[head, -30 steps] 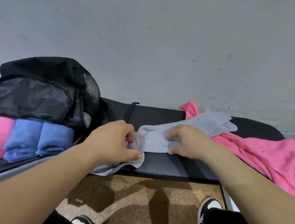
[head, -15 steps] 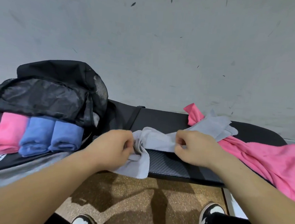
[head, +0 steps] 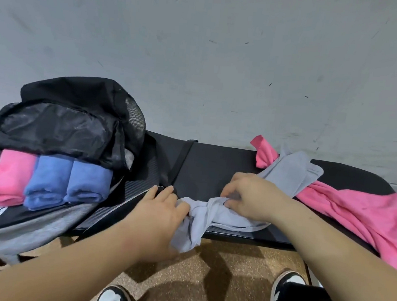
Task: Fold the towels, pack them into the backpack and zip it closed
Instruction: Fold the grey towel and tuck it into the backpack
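A grey towel [head: 213, 214] lies bunched across the front edge of a black bench [head: 215, 168], its far end [head: 290, 174] stretching back to the right. My left hand [head: 156, 216] grips the towel's near left end, which hangs over the edge. My right hand [head: 248, 197] pinches the towel just to the right of that. An unfolded pink towel [head: 359, 210] lies on the right of the bench. The black backpack [head: 59, 125] lies open on the left, holding a folded pink towel [head: 7, 178] and two folded blue towels [head: 67, 180].
A grey wall [head: 200, 55] rises right behind the bench. Below the bench is a brown speckled floor [head: 219, 270], with my two black-and-white shoes [head: 289, 281] near the bottom edge. A backpack strap [head: 182, 158] lies across the bench.
Both hands have drawn the grey towel's near end together, bunching it more tightly at the bench edge. The view has shifted so the backpack shows further right.
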Demonstrator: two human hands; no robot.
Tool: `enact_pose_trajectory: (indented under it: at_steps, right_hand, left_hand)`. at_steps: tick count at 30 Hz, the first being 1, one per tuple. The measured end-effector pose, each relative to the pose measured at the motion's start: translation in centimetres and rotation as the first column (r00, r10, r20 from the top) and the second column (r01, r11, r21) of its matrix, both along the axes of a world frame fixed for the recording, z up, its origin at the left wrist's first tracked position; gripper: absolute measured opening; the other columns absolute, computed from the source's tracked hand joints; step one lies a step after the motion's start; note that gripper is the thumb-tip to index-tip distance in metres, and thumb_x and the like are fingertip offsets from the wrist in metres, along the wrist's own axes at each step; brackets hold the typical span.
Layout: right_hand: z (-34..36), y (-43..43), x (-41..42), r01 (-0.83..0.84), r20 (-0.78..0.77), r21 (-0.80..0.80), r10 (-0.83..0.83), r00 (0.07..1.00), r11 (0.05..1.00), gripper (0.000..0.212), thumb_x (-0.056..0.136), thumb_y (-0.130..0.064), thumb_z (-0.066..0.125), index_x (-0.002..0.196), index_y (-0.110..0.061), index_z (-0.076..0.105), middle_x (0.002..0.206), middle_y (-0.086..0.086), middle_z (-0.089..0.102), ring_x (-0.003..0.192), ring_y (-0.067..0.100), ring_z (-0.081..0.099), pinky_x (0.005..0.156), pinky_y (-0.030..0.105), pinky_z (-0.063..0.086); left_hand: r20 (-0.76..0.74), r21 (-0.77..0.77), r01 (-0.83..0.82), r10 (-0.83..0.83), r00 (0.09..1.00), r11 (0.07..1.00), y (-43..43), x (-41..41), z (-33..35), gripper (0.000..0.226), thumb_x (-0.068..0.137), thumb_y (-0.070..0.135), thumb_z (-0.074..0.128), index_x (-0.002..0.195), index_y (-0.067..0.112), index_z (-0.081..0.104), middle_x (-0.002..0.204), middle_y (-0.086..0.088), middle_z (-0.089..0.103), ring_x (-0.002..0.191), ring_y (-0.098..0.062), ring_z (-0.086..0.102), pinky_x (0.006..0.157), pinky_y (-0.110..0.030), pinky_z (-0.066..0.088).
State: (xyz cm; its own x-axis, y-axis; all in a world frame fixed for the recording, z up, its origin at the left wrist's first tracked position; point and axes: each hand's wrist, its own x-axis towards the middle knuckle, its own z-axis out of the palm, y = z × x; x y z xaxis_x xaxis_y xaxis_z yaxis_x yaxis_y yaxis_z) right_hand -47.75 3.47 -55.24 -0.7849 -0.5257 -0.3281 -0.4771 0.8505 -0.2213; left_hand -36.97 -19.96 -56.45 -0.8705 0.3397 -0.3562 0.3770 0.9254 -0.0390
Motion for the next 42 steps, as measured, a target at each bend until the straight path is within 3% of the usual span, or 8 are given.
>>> enact_pose_trajectory:
  at_steps: [4,7,13,18,27,32,35,42]
  right_hand:
    - [0.2,-0.1,-0.9,0.040,-0.018,-0.198,-0.045,0.999,0.979,0.011,0.091,-0.038,0.068,0.092,-0.035,0.079,0.094,-0.015,0.069,0.095,0.008,0.064,0.086,0.039,0.057]
    - [1.1,0.1,-1.1,0.082,0.077,-0.360,-0.058,0.995,0.930,0.012,0.091,-0.030,0.072,0.080,-0.025,0.074,0.084,-0.006,0.073,0.083,0.013,0.068,0.080,0.041,0.057]
    - [3.3,-0.6,0.7,0.109,0.042,-0.632,-0.107,0.993,0.767,0.021,0.094,-0.029,0.074,0.076,-0.018,0.072,0.071,-0.007,0.071,0.062,0.006,0.062,0.058,0.021,0.048]
    - [4.6,-1.5,2.0,0.122,-0.007,-0.789,-0.207,0.978,0.602,0.019,0.095,-0.025,0.074,0.080,-0.015,0.075,0.076,-0.002,0.073,0.072,0.012,0.065,0.066,0.020,0.048]
    - [5.7,3.7,-1.5,0.302,0.030,-0.900,-0.648,0.761,0.313,0.020,0.097,-0.034,0.071,0.085,-0.019,0.072,0.069,-0.018,0.064,0.069,-0.001,0.056,0.069,0.023,0.045]
    - [5.4,5.1,-1.2,0.371,0.054,-0.871,-0.689,0.723,0.321,0.023,0.094,-0.041,0.072,0.080,-0.024,0.074,0.072,-0.005,0.068,0.070,0.011,0.057,0.070,0.035,0.047]
    - [5.9,3.5,0.6,0.322,0.031,-0.861,-0.590,0.807,0.395,0.018,0.094,-0.033,0.074,0.078,-0.027,0.077,0.066,-0.009,0.069,0.064,0.004,0.056,0.065,0.025,0.045]
    - [6.2,-0.8,4.5,0.062,-0.141,-0.836,-0.322,0.936,0.545,0.009,0.094,-0.025,0.076,0.093,-0.030,0.083,0.082,-0.030,0.072,0.088,0.004,0.069,0.083,0.023,0.049]
  left_hand:
    - [-0.042,0.219,-0.059,0.069,0.997,0.974,-1.5,-1.5,-0.4,0.016,0.093,0.033,0.047,0.101,0.028,0.059,0.104,0.005,0.062,0.123,-0.019,0.053,0.114,-0.039,0.038]
    - [-0.024,0.418,-0.163,0.190,0.982,0.894,-3.0,-2.3,0.0,0.020,0.091,0.033,0.046,0.075,0.026,0.055,0.081,0.009,0.055,0.082,-0.013,0.054,0.088,-0.041,0.054]
    - [-0.101,0.650,-0.183,0.323,0.941,0.737,0.2,-2.1,2.5,0.039,0.084,0.069,0.058,0.088,0.031,0.061,0.081,0.011,0.058,0.077,-0.006,0.056,0.066,-0.029,0.050]
    - [-0.093,0.643,-0.241,0.386,0.918,0.727,2.5,-3.0,3.9,0.026,0.086,0.032,0.059,0.069,0.021,0.043,0.062,0.001,0.051,0.058,-0.021,0.051,0.051,-0.038,0.040]
    - [0.021,0.775,-0.369,0.562,0.827,0.514,-1.4,-3.3,6.2,0.017,0.090,0.018,0.066,0.082,0.032,0.073,0.072,0.011,0.072,0.064,-0.002,0.065,0.060,-0.022,0.051]
    - [0.102,0.900,-0.352,0.661,0.743,0.256,-3.4,-2.3,8.4,0.015,0.097,0.025,0.068,0.089,0.026,0.081,0.079,-0.004,0.077,0.078,-0.027,0.074,0.081,-0.048,0.063]
    - [0.131,0.923,-0.327,0.635,0.762,0.202,-2.8,-1.7,9.1,0.018,0.099,0.024,0.066,0.091,0.029,0.081,0.086,-0.005,0.077,0.084,-0.030,0.073,0.081,-0.043,0.062]
    - [-0.004,0.900,-0.174,0.406,0.914,0.400,3.3,-1.9,9.3,0.029,0.096,0.010,0.064,0.102,0.034,0.078,0.092,0.009,0.076,0.083,-0.005,0.069,0.073,-0.017,0.053]
